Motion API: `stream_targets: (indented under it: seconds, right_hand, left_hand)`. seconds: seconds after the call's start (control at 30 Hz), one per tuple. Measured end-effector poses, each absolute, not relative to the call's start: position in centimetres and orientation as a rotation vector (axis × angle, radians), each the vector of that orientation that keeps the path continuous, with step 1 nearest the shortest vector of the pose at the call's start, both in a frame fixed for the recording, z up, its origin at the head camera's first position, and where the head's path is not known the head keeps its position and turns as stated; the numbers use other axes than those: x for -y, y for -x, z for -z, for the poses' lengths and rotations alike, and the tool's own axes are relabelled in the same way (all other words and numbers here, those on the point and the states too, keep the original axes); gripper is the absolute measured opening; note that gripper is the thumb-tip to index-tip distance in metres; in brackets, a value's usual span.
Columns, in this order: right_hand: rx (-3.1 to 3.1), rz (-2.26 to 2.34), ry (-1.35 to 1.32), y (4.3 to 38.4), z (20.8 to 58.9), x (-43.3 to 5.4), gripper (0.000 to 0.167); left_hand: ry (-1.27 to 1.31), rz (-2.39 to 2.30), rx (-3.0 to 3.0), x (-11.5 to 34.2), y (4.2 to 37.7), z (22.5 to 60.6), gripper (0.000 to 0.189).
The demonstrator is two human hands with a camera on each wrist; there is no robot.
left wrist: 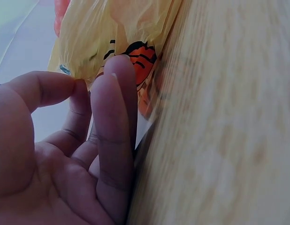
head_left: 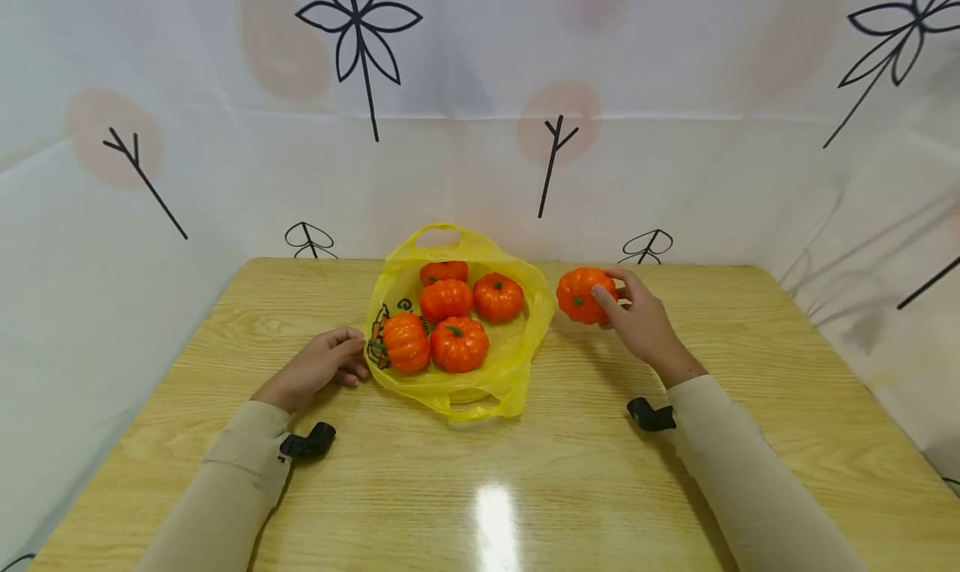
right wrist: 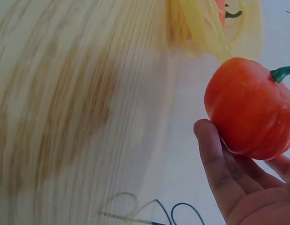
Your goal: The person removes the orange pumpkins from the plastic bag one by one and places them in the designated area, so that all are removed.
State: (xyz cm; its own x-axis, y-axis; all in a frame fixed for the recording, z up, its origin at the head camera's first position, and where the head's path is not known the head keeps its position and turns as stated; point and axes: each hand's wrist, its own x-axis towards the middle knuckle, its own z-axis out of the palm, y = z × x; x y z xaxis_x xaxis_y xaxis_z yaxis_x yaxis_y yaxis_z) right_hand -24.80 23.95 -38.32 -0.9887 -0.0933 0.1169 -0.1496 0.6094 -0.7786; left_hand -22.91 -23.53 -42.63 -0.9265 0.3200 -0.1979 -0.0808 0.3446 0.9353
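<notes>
A yellow plastic bag (head_left: 510, 372) lies spread on the table with its mouth open toward me. Inside it sit several small orange pumpkins (head_left: 460, 345) with green stems. My right hand (head_left: 637, 318) grips another orange pumpkin (head_left: 581, 295) just right of the bag, raised above the tabletop. In the right wrist view this pumpkin (right wrist: 250, 108) rests between thumb and fingers, green stem showing. At the bag's left edge, my left hand (head_left: 330, 359) pinches the plastic between thumb and index finger. The left wrist view shows the pinched bag (left wrist: 93, 37) close up, other fingers extended.
The wooden table (head_left: 405, 489) runs back to a white cloth (head_left: 465, 172) printed with flowers and twigs. A black device (head_left: 309, 443) sits at the left wrist and another black device (head_left: 651, 415) at the right.
</notes>
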Motion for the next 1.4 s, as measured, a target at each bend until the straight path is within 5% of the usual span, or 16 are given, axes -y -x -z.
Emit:
stream_targets:
  seconds: [1.4]
  right_hand:
    - [3.079, -1.224, 0.005, 25.3, 39.5, -25.8, 0.075]
  left_hand:
    - [-0.168, -1.606, -2.288, 23.3, 23.1, 43.0, 0.036]
